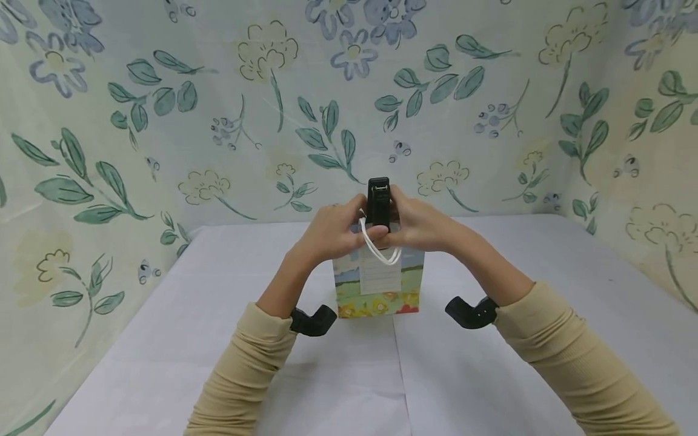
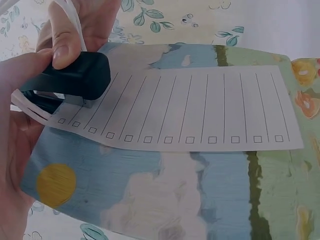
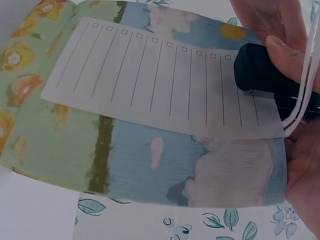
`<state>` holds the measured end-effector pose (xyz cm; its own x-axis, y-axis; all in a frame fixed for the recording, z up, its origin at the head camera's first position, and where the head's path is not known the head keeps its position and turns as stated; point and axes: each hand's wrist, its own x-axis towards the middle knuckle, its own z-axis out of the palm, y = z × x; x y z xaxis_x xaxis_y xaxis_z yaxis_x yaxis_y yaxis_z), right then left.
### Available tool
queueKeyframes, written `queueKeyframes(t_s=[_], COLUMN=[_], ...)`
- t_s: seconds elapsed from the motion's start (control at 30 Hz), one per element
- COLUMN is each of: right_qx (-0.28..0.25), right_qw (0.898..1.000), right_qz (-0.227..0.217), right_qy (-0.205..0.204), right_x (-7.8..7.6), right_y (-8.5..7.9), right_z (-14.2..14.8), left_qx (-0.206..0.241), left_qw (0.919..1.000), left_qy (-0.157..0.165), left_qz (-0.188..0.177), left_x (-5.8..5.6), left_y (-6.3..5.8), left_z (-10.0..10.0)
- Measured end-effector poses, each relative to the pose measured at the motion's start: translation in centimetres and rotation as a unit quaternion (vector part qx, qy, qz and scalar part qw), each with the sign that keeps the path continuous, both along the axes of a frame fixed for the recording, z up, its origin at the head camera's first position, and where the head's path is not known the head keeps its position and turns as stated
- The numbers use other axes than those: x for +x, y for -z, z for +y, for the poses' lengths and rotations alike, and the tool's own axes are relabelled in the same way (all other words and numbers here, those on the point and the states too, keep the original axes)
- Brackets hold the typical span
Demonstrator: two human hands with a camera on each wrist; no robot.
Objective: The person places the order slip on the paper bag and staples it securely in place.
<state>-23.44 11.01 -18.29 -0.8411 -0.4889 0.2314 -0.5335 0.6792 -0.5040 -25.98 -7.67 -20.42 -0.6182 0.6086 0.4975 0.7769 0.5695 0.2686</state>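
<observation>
A black stapler (image 1: 378, 200) straddles the top edge of a painted paper gift bag (image 1: 349, 306), with a white ruled checklist sheet (image 2: 190, 110) lying against the bag's face. The stapler's head (image 3: 252, 67) overlaps the sheet's upper end. From the left, my left hand (image 1: 335, 233) grips the stapler and bag top; from the right, my right hand (image 1: 425, 224) grips them too. Thumbs rest on the stapler's top in the left wrist view. White cord handles (image 1: 376, 245) loop down beside the stapler. Fingers behind the bag are partly hidden.
The bag is above a white-covered table (image 1: 207, 339) with a seam or fold running toward me. A floral cloth backdrop (image 1: 229, 109) closes off the back and sides. Black wrist cameras (image 1: 314, 321) stick out from both sleeves below the hands.
</observation>
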Motion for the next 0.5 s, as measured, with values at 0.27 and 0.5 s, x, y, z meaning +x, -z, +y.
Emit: queueKeyframes(t_s=[0.27,0.5], right_qx=[-0.021,0.007], right_qw=[0.999,1.000], right_qz=[-0.008,0.012], right_qy=[-0.026,-0.006], right_x=[0.06,0.32], right_y=[0.08,-0.07], right_z=[-0.07,-0.50], left_qx=[0.005,0.003], left_qw=[0.9999,0.9998], left_qy=[-0.003,-0.021], left_qz=[-0.010,0.004], left_x=[0.21,0.39], left_y=[-0.07,-0.02], left_z=[0.18,0.48])
